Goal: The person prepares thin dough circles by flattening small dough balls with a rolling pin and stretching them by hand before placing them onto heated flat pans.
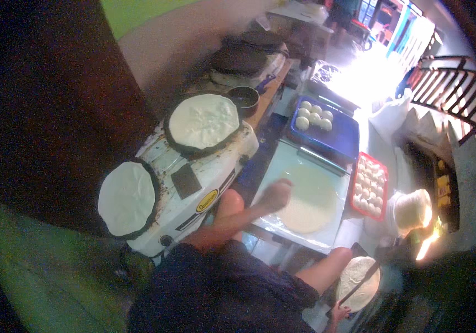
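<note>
My left hand (278, 195), blurred, is over the left edge of a thin round sheet of dough (310, 204). Its fingers look curled; whether they pinch the dough I cannot tell. The sheet lies on a pale, plastic-covered board (269, 183) before my knees. Down at the lower right, my right hand (340, 311) grips the end of a long flat wooden stick (360, 283). That stick crosses above a pile of round flatbreads (356, 277) beside my right knee. To my left, two flatbreads (203, 120) (126, 199) lie on dark round griddles (154, 220).
The griddles sit on a white Quantum two-burner stove (221, 166) with a dark rectangular pad (186, 181) between them. A dark pot (244, 100) stands behind. Beyond the board are a blue tray (342, 133) and a red tray (356, 204) of dough balls. A white bucket (408, 212) stands right.
</note>
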A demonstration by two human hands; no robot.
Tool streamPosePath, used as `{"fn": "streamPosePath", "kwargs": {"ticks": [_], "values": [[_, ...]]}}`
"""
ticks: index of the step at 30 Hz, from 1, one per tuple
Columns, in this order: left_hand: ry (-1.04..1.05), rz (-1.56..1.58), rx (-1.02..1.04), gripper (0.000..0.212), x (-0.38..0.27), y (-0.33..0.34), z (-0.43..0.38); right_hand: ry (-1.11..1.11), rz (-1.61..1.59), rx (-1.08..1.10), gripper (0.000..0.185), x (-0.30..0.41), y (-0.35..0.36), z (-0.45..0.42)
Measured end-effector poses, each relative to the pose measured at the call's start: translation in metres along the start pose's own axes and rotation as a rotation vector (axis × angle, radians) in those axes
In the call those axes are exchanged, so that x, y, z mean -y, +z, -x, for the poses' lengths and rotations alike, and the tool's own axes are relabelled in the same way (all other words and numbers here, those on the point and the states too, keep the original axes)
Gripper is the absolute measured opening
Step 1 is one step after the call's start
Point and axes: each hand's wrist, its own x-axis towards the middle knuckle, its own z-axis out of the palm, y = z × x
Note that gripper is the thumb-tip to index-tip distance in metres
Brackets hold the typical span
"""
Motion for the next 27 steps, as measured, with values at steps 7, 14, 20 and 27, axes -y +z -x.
{"fn": "streamPosePath", "kwargs": {"ticks": [7, 14, 20, 27], "values": [[-0.470, 0.144, -0.347, 0.026, -0.001, -0.174, 0.046, -0.238, -0.126, -0.348, 0.060, 0.010, -0.038, -0.007], [-0.760, 0.405, -0.276, 0.026, 0.000, -0.157, 0.079, -1.106, -0.394, -0.204, 0.023, 0.352, -0.115, 0.098], [-0.378, 0.273, -0.109, 0.023, -0.017, -0.135, 0.040, -1.634, -0.164, 0.060, 0.017, 0.507, -0.161, 0.220], [-0.501, 0.212, -0.090, 0.021, -0.015, -0.158, 0.084, -1.584, 0.034, 0.129, 0.019, 0.524, -0.183, 0.226]]}}
